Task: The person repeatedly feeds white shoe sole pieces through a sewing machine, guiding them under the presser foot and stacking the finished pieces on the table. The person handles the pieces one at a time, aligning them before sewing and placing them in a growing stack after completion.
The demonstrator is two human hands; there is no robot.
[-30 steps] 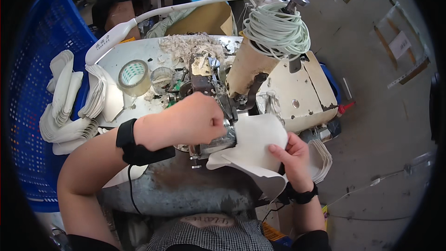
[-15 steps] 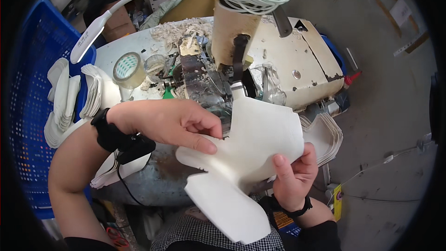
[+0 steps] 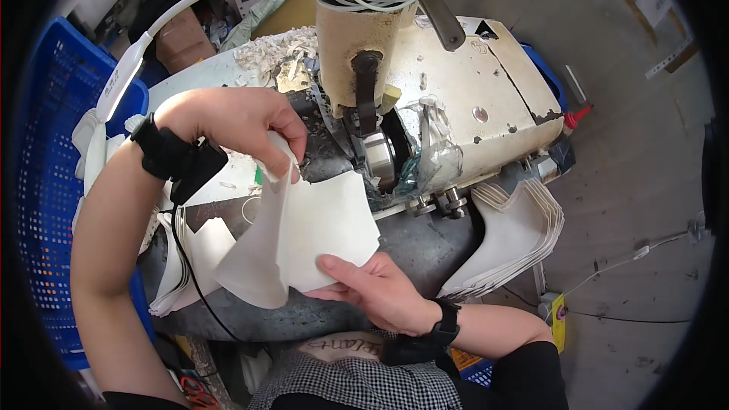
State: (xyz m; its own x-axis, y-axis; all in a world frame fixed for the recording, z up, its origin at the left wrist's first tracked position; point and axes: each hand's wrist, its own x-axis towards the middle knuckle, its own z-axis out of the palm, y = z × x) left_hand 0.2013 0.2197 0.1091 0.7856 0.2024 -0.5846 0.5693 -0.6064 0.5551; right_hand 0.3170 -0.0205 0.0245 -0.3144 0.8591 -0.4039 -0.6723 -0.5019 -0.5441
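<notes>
Head view: our left hand (image 3: 239, 125) pinched the white piece (image 3: 330, 216), our right hand (image 3: 380, 292) its lower edge—seemingly to spread it—near the grey worktop's (image 3: 427, 247) front edge.

A smooth white leather-like cut panel (image 3: 330, 220) is held aloft just left of the scene's centre, bent so that its left flap stands up with a rounded near end while its broader right part spreads nearly flat toward an angular right edge.
</notes>
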